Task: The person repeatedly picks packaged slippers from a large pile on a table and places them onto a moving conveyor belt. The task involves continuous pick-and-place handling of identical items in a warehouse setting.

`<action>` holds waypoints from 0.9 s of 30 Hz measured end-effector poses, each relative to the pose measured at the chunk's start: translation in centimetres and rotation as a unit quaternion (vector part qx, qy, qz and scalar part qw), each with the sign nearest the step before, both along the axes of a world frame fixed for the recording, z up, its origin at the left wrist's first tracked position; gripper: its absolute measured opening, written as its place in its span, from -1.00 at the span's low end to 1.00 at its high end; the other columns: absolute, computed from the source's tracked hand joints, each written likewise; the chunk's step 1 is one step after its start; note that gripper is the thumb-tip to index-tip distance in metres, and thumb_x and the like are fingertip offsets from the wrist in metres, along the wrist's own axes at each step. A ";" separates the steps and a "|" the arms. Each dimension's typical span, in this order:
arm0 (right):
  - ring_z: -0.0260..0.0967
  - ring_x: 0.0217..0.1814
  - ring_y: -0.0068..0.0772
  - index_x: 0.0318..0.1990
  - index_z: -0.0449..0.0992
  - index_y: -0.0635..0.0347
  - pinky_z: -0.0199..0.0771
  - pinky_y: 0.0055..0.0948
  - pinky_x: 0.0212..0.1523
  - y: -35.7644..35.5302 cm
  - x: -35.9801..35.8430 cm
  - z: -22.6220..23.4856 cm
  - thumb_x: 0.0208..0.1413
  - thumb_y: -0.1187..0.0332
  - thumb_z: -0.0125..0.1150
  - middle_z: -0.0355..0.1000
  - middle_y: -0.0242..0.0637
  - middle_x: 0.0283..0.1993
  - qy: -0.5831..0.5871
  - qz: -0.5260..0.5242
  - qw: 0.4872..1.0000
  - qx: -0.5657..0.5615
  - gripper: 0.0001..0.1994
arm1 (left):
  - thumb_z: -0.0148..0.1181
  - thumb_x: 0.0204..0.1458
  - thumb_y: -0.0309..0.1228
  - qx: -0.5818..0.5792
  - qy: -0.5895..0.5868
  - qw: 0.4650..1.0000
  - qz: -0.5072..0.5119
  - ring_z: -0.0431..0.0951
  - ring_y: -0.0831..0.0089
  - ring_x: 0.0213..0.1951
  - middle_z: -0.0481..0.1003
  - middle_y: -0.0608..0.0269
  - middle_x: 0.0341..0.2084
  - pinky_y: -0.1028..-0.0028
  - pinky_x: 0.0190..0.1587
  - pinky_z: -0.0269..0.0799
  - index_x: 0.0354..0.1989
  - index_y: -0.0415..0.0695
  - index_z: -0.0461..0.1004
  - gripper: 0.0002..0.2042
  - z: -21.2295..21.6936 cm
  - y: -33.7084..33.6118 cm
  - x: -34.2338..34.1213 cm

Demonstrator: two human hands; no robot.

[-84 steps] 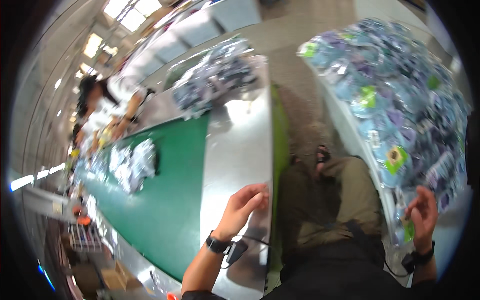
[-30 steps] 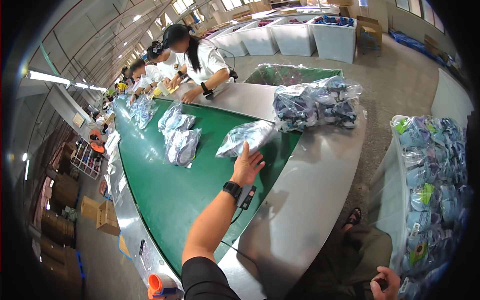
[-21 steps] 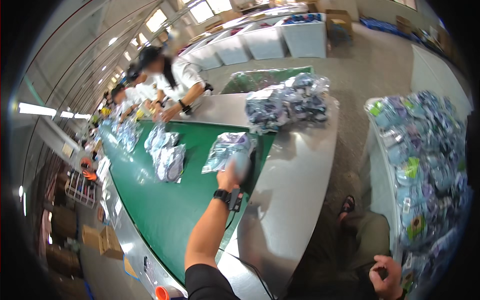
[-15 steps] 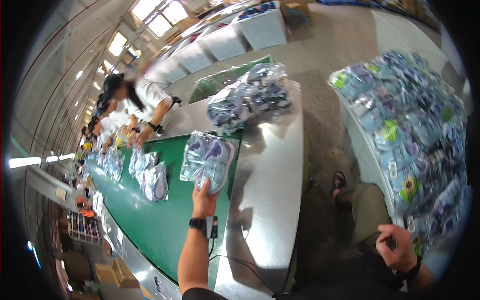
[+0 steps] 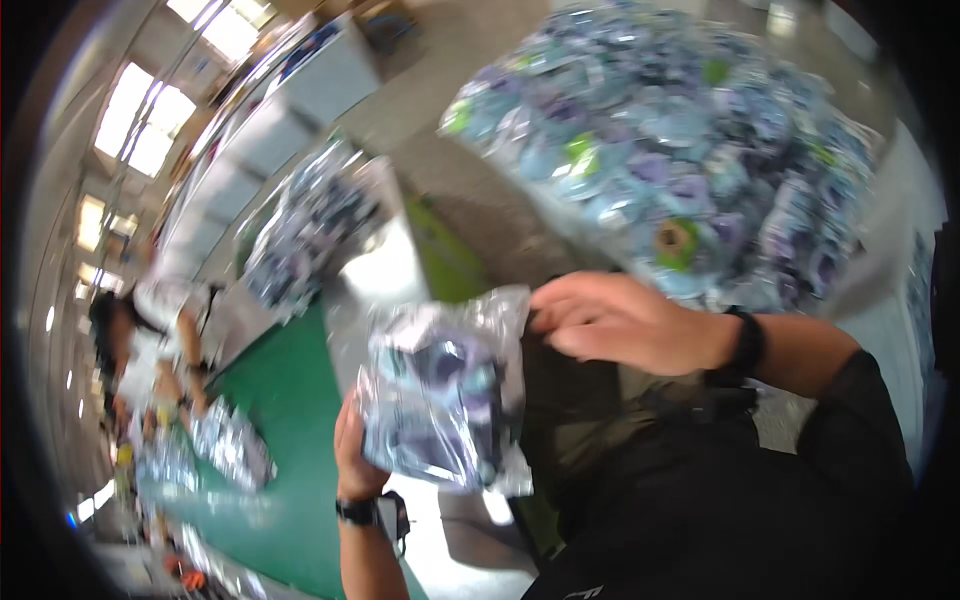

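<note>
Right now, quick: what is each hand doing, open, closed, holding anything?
Left hand: closed on the clear plastic bag, gripping it from below.
Right hand: fingers pinching the bag's top right corner.

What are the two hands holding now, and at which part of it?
Both hold one clear plastic bag with something purple inside. The left hand grips its lower left edge; the right hand pinches its upper right corner.

Bright skylight glare — motion blur, fisheye-bent edges
</note>
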State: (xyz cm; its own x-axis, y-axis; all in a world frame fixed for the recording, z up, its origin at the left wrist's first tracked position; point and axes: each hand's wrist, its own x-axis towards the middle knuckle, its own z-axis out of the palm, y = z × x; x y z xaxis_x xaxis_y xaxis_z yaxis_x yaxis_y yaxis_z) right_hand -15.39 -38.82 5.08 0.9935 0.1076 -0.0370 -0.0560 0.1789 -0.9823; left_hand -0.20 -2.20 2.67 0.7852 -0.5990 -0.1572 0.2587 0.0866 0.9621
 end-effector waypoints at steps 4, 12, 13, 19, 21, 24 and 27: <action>0.37 0.15 -0.34 0.40 0.08 0.34 0.44 -0.39 0.09 0.0 0.0 -0.2 0.21 -0.03 0.26 0.38 -0.09 0.15 0.075 0.082 0.994 -0.014 -0.19 | 0.25 0.11 -0.15 0.039 -0.007 0.998 -0.054 0.51 0.19 0.09 0.41 -0.09 0.13 0.22 0.16 0.44 0.32 -0.40 0.16 -0.27 0.8 -3.6 -4.0; 0.20 0.36 -0.39 0.45 -0.05 0.32 0.26 -0.34 0.33 0.3 -4.8 -4.9 0.11 0.13 0.42 0.26 -0.18 0.32 0.045 0.141 0.982 0.119 -0.08 | 0.02 0.28 -0.40 0.183 -0.213 0.942 -0.181 0.52 0.12 0.07 0.50 -0.01 0.06 0.30 0.14 0.39 0.20 -0.38 0.38 -0.62 0.1 -7.5 -6.4; 0.20 0.36 -0.42 0.46 -0.05 0.27 0.26 -0.35 0.33 0.1 -5.1 -5.1 0.11 0.17 0.42 0.26 -0.22 0.32 0.053 0.135 0.979 0.145 -0.10 | -0.01 0.29 -0.41 0.174 -0.237 0.936 -0.193 0.52 0.12 0.08 0.49 -0.02 0.07 0.32 0.15 0.38 0.19 -0.39 0.39 -0.62 0.3 -7.9 -6.5; 0.28 0.28 -0.41 0.46 0.00 0.21 0.35 -0.36 0.25 -3.1 -6.0 -2.6 0.07 0.35 0.41 0.33 -0.27 0.25 0.046 -0.001 0.992 0.122 -0.14 | -0.15 0.37 -0.16 -0.013 0.056 0.983 -0.175 0.40 0.20 0.22 0.35 -0.04 0.25 0.23 0.27 0.29 0.39 -0.30 0.13 -0.45 0.5 -10.6 -6.6; 0.34 0.20 -0.46 0.42 0.11 0.21 0.40 -0.40 0.18 -6.6 -6.3 -1.4 0.11 0.26 0.36 0.39 -0.29 0.16 0.010 -0.057 0.994 0.087 -0.24 | -0.09 0.36 -0.13 0.007 0.094 0.971 -0.221 0.49 0.24 0.10 0.40 -0.06 0.20 0.24 0.14 0.42 0.41 -0.25 0.12 -0.43 -0.1 -9.5 -5.2; 0.42 0.07 -0.50 0.30 0.27 0.23 0.44 -0.41 0.11 -11.2 -8.5 1.8 0.17 0.19 0.27 0.45 -0.32 0.05 -0.005 -0.212 0.975 0.062 -0.40 | 0.00 0.31 -0.14 0.094 0.039 0.990 -0.102 0.58 0.24 -0.08 0.50 -0.06 0.01 0.30 -0.07 0.51 0.34 -0.22 0.20 -0.46 -1.0 -9.2 -5.3; 0.51 0.02 -0.46 0.21 0.37 0.22 0.50 -0.35 0.08 -15.9 -9.2 2.3 0.23 0.14 0.15 0.52 -0.29 0.03 -0.044 -0.346 0.935 0.069 -0.52 | -0.09 0.38 -0.22 0.084 0.044 0.992 -0.085 0.57 0.29 -0.05 0.50 -0.08 0.06 0.33 0.00 0.49 0.40 -0.26 0.14 -0.49 -2.6 -5.6 -4.0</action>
